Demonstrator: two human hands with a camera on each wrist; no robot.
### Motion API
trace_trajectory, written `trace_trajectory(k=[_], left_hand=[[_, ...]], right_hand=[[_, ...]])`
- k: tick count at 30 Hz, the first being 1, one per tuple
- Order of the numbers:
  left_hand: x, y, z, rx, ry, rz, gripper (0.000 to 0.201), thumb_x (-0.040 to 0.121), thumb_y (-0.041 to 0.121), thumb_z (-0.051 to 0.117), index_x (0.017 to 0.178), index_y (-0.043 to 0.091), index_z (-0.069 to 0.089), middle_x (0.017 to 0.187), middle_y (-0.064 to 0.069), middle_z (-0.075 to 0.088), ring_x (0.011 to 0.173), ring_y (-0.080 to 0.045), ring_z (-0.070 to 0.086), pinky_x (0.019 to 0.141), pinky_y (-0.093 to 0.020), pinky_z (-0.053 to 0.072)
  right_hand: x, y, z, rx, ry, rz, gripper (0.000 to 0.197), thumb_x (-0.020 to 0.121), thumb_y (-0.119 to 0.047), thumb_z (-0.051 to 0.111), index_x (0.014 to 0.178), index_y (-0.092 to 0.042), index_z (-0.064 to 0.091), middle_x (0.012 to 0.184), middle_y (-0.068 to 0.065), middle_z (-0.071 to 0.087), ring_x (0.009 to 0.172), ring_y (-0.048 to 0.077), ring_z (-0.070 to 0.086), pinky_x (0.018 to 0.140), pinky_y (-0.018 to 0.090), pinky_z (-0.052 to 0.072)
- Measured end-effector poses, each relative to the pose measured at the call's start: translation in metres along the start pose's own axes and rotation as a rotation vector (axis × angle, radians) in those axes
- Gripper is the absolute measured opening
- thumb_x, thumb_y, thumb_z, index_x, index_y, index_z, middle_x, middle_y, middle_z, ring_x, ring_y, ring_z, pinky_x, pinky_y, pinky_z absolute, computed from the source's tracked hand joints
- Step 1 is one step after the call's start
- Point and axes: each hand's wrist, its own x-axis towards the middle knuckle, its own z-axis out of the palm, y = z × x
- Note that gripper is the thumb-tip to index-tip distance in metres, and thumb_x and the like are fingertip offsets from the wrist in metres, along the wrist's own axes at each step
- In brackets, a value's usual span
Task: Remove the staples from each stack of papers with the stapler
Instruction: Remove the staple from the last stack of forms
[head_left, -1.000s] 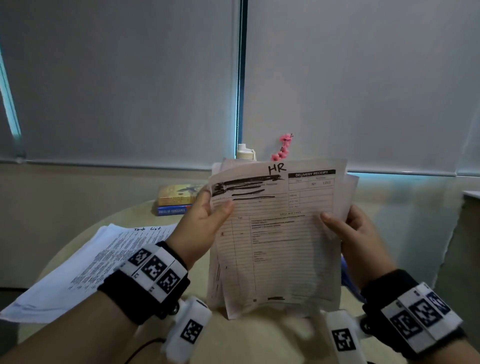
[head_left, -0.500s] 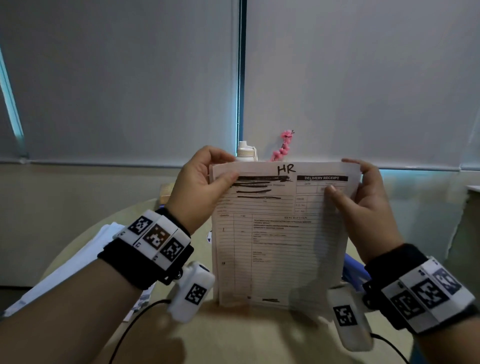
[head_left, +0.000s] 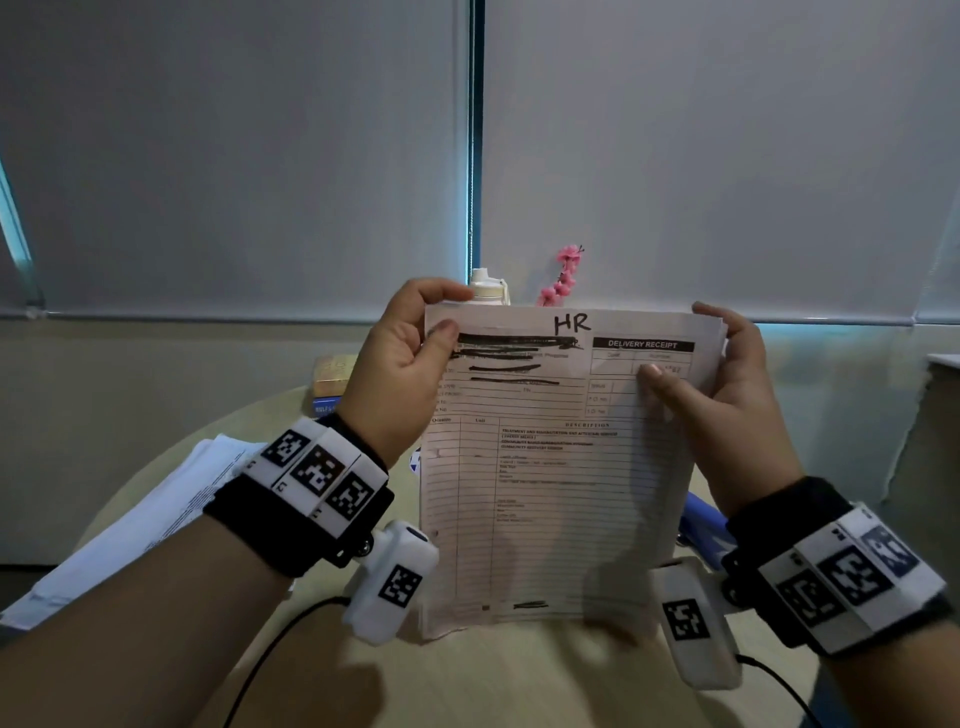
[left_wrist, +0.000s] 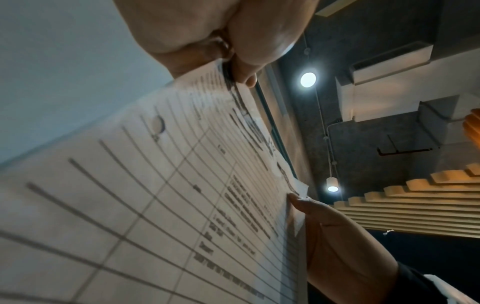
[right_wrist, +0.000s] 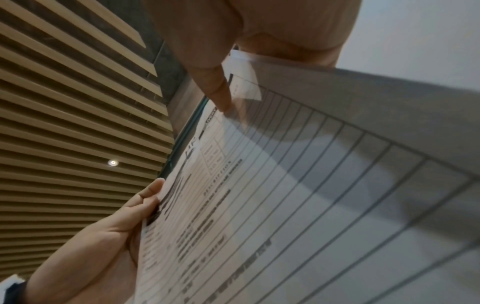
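Observation:
A stack of papers with a "DELIVERY RECEIPT" sheet marked "HR" on top stands upright, its lower edge on the round table. My left hand pinches its top left corner, thumb in front, fingers behind. My right hand holds the top right corner the same way. The wrist views show the sheet close up between thumb and fingers. A blue object, perhaps the stapler, lies partly hidden behind the stack's right edge. No staple is visible.
A second pile of papers lies on the table's left side. Stacked books, a white bottle and pink flowers stand at the far edge by the blinds. A cabinet edge is at right.
Both hands slid from the stack's sides up to its top corners, and the loose, fanned sheets were squared into one even upright stack. In the last half second little moved.

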Motion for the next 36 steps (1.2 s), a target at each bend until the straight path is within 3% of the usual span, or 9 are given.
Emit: trace_trajectory(k=[4,8,13,16,18,20,23,26,36], left_hand=[[-0.002,-0.002,0.002,-0.002,0.04,0.001,0.023,0.1,0.002,0.038,0.103,0.02,0.053,0.094,-0.013,0.068,0.084,-0.022,0.067,0.075,-0.033,0.059],[-0.004,-0.001,0.002,-0.067,0.042,-0.016,0.022,0.1,0.005,0.04,0.111,0.021,0.051,0.094,-0.012,0.068,0.08,-0.017,0.069,0.067,-0.027,0.058],[-0.007,-0.003,0.0,-0.154,0.053,-0.104,0.016,0.098,0.008,0.045,0.106,0.011,0.058,0.091,-0.009,0.07,0.08,-0.015,0.07,0.07,-0.027,0.058],[-0.008,-0.005,0.0,-0.164,0.049,-0.112,0.016,0.097,0.007,0.045,0.102,0.007,0.061,0.09,-0.009,0.071,0.081,-0.017,0.07,0.071,-0.028,0.058],[-0.008,-0.004,0.001,-0.185,0.039,-0.125,0.015,0.097,0.007,0.046,0.101,0.008,0.06,0.09,-0.008,0.07,0.08,-0.016,0.07,0.069,-0.027,0.058],[-0.007,-0.003,0.004,-0.207,0.032,-0.14,0.014,0.097,0.008,0.046,0.1,0.009,0.06,0.087,-0.007,0.07,0.078,-0.016,0.07,0.067,-0.026,0.057],[-0.007,-0.003,0.008,-0.202,0.05,-0.139,0.011,0.096,0.009,0.048,0.099,0.009,0.059,0.088,-0.01,0.069,0.08,-0.019,0.068,0.069,-0.029,0.057],[-0.008,-0.003,0.012,-0.152,0.058,-0.145,0.009,0.096,0.013,0.05,0.099,0.011,0.058,0.091,-0.012,0.069,0.084,-0.023,0.068,0.072,-0.033,0.057],[-0.011,-0.006,0.011,-0.028,0.03,-0.153,0.016,0.093,0.017,0.053,0.094,0.011,0.069,0.087,-0.003,0.075,0.086,-0.021,0.071,0.078,-0.034,0.057]], right_hand=[[0.001,-0.001,-0.001,0.034,0.007,0.016,0.038,0.089,0.0,0.055,0.117,-0.023,0.043,0.095,0.001,0.063,0.077,0.002,0.065,0.065,0.016,0.053],[0.001,-0.001,-0.002,-0.001,0.021,-0.004,0.019,0.09,-0.001,0.053,0.107,-0.01,0.054,0.092,0.003,0.065,0.077,0.006,0.064,0.067,0.02,0.055],[-0.004,-0.003,0.0,-0.053,0.083,-0.006,0.027,0.088,-0.001,0.058,0.107,-0.018,0.05,0.098,0.003,0.061,0.08,0.003,0.064,0.07,0.021,0.054],[-0.004,-0.015,0.005,-0.504,0.197,-0.366,0.054,0.082,-0.016,0.065,0.131,-0.018,0.041,0.124,0.003,0.051,0.115,0.014,0.052,0.101,0.032,0.042],[-0.004,-0.025,0.018,-0.921,0.108,-0.619,0.059,0.083,-0.028,0.057,0.137,-0.013,0.04,0.136,0.005,0.047,0.131,0.024,0.039,0.112,0.044,0.027],[-0.004,-0.035,0.04,-1.218,-0.031,-0.62,0.054,0.087,-0.036,0.046,0.138,-0.02,0.043,0.138,0.003,0.049,0.137,0.027,0.032,0.114,0.054,0.015],[-0.002,-0.038,0.064,-1.37,-0.215,-0.522,0.04,0.092,-0.034,0.035,0.126,-0.025,0.053,0.118,-0.001,0.063,0.126,0.027,0.047,0.113,0.059,0.006],[0.003,-0.038,0.07,-1.437,-0.267,-0.506,0.023,0.094,-0.02,0.041,0.11,-0.022,0.057,0.099,-0.002,0.064,0.103,0.025,0.056,0.114,0.055,0.003],[0.013,-0.046,0.074,-1.16,-0.303,-0.479,0.02,0.095,-0.017,0.042,0.102,-0.021,0.06,0.099,-0.003,0.064,0.101,0.021,0.055,0.114,0.047,0.005]])
